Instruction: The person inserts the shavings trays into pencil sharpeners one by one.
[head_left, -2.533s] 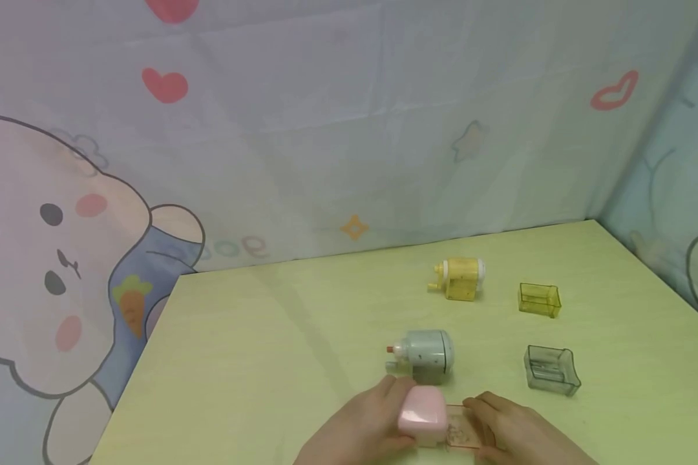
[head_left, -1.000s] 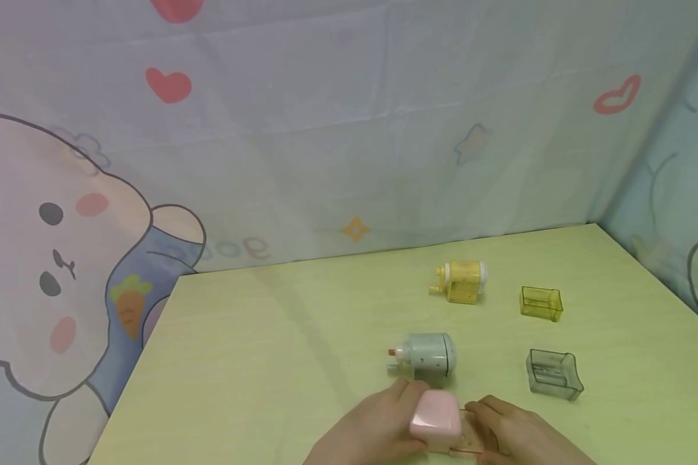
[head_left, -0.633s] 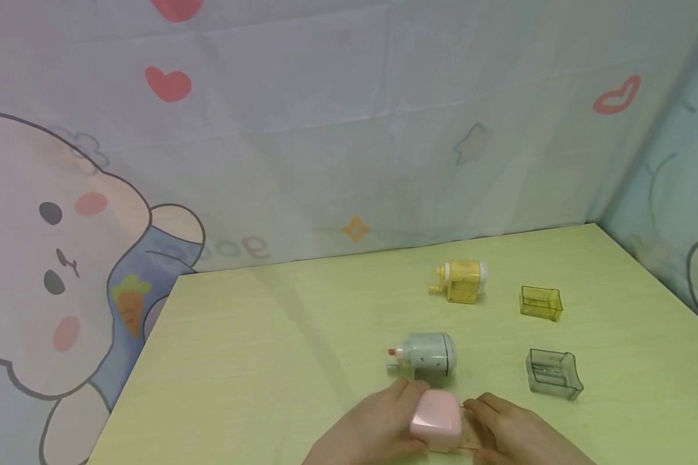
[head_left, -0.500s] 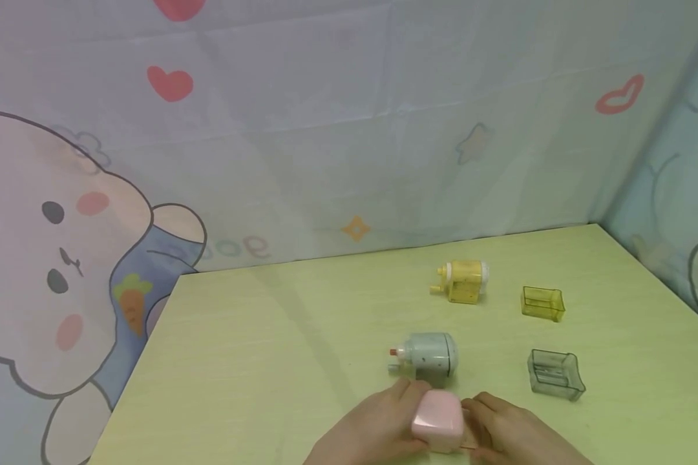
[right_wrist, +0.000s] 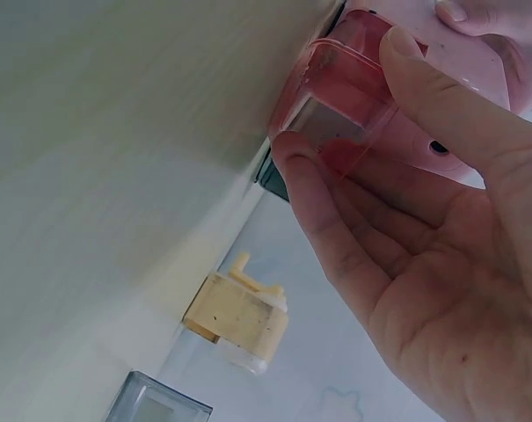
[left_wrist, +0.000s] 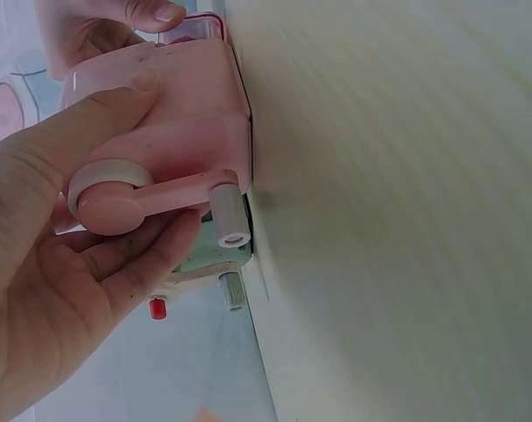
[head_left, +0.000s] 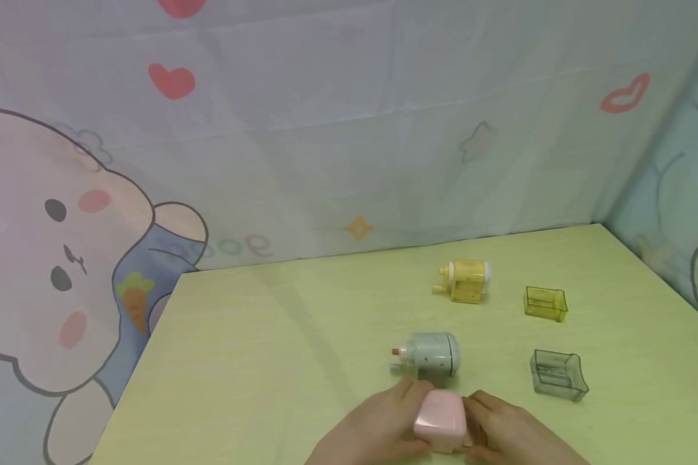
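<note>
Down at five o'clock in the head view, the left hand has its grip wrapped round the pink sharpener, glossy, round-cornered plastic, likely steadying it while the right hand pinches the clear pink drawer right against the body, presumably to keep it square. Beyond, at the sharpener's twelve, sits the barrel-shaped grey-green sharpener; at two, a see-through grey drawer. Farther, the yellow sharpener just past twelve, the boxy yellow drawer near one-thirty, perhaps paired by colour on the smooth tabletop.
</note>
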Motion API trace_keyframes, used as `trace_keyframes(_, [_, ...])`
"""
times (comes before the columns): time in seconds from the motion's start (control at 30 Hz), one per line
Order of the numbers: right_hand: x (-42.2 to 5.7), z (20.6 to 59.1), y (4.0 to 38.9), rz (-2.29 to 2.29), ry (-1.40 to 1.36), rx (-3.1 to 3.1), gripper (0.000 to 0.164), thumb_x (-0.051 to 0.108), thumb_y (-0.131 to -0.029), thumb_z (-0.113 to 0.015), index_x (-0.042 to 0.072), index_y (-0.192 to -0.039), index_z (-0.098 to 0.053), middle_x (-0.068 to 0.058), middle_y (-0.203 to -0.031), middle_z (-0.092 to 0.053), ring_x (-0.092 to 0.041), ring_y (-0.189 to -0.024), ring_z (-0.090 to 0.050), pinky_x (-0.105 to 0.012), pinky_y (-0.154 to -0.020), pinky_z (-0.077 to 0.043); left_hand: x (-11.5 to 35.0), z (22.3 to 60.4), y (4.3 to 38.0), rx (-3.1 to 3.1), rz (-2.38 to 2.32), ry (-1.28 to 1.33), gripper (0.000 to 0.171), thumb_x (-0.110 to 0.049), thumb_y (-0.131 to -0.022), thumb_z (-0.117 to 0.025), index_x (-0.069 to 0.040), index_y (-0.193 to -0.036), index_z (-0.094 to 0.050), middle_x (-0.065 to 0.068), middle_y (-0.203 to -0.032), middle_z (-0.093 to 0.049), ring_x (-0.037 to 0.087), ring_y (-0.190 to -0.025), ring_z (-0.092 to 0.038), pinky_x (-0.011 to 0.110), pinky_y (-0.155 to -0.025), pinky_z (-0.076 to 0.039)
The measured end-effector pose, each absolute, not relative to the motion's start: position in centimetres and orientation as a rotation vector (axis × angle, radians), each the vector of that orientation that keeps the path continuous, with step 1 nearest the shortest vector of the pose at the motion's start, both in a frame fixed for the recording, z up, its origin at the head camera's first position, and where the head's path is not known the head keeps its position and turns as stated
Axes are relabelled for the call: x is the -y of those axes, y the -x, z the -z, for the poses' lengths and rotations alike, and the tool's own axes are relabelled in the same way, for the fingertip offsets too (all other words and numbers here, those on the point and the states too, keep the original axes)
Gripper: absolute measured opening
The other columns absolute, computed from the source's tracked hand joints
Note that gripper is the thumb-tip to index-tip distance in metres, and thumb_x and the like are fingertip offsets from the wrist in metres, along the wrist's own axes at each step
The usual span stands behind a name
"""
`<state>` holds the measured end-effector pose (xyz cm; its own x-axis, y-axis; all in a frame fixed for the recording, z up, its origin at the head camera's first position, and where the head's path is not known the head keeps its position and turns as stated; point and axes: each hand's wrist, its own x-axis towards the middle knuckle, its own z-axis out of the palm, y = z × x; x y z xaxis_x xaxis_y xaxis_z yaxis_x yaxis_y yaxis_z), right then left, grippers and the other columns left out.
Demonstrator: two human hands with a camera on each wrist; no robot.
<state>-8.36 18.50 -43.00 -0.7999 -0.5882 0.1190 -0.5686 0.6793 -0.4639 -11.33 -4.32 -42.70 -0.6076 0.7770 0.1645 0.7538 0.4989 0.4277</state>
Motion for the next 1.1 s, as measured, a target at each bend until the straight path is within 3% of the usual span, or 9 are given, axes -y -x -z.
trace_keyframes(0.17, [-18.39, 42.86, 8.39, 0.779, 0.947, -2.811, 0.036, 0.029, -0.072, -0.071, 0.01, -0.099, -0.056, 0.007, -0.086, -0.049, -0.001, -0.067, -0.041, -0.023, -0.052, -0.043, 4.29, 42.81, 11.36, -2.676, -0.722, -1.393, 0.056, -0.022, -0.068, -0.072, -0.017, -0.116, -0.043, -0.007, -0.097, -0.048, -0.001, -0.076, -0.043, 0.008, -0.064, -0.04])
trace_keyframes(0.27, [-18.27, 42.8, 8.42, 0.783, 0.907, -2.788, 0.053, 0.031, -0.074, -0.07, 0.002, -0.113, -0.051, 0.006, -0.089, -0.051, -0.003, -0.07, -0.044, -0.027, -0.056, -0.047, 4.28, 42.77, 11.35, -2.672, -0.721, -1.38, 0.057, -0.022, -0.068, -0.072, -0.017, -0.116, -0.043, -0.007, -0.097, -0.048, -0.001, -0.076, -0.043, 0.008, -0.064, -0.041])
trace_keyframes(0.43, [-18.02, 42.48, 8.22, 0.805, 0.778, -2.752, 0.077, 0.034, -0.075, -0.069, -0.004, -0.132, -0.032, -0.004, -0.111, -0.056, -0.012, -0.091, -0.052, -0.041, -0.074, -0.052, 4.25, 42.5, 11.28, -2.671, -0.713, -1.349, 0.056, -0.02, -0.068, -0.072, -0.017, -0.116, -0.043, -0.007, -0.097, -0.048, 0.0, -0.076, -0.044, 0.009, -0.064, -0.041])
trace_keyframes(0.63, [-18.11, 42.63, 8.16, 0.832, 0.779, -2.763, 0.085, 0.041, -0.075, -0.068, -0.005, -0.134, -0.028, -0.014, -0.122, -0.053, -0.015, -0.098, -0.05, -0.043, -0.077, -0.052, 4.23, 42.37, 11.21, -2.672, -0.703, -1.348, 0.056, -0.021, -0.068, -0.073, -0.017, -0.116, -0.043, -0.006, -0.097, -0.048, 0.001, -0.075, -0.044, 0.009, -0.063, -0.04])
trace_keyframes(0.9, [-18.16, 42.79, 8.14, 0.803, 0.807, -2.797, 0.087, 0.019, -0.068, -0.073, -0.003, -0.136, -0.024, -0.013, -0.121, -0.054, -0.013, -0.094, -0.051, -0.04, -0.075, -0.052, 4.2, 42.35, 11.29, -2.688, -0.687, -1.365, 0.057, -0.023, -0.069, -0.073, -0.016, -0.117, -0.042, -0.005, -0.097, -0.048, 0.001, -0.075, -0.044, 0.009, -0.064, -0.041])
trace_keyframes(1.1, [-18.16, 42.83, 8.1, 0.833, 0.84, -2.787, 0.085, 0.015, -0.067, -0.073, -0.001, -0.135, -0.024, -0.01, -0.114, -0.056, -0.01, -0.087, -0.052, -0.036, -0.069, -0.052, 4.15, 42.44, 11.24, -2.678, -0.678, -1.361, 0.058, -0.024, -0.07, -0.073, -0.016, -0.118, -0.041, -0.005, -0.098, -0.048, 0.001, -0.075, -0.044, 0.009, -0.063, -0.041])
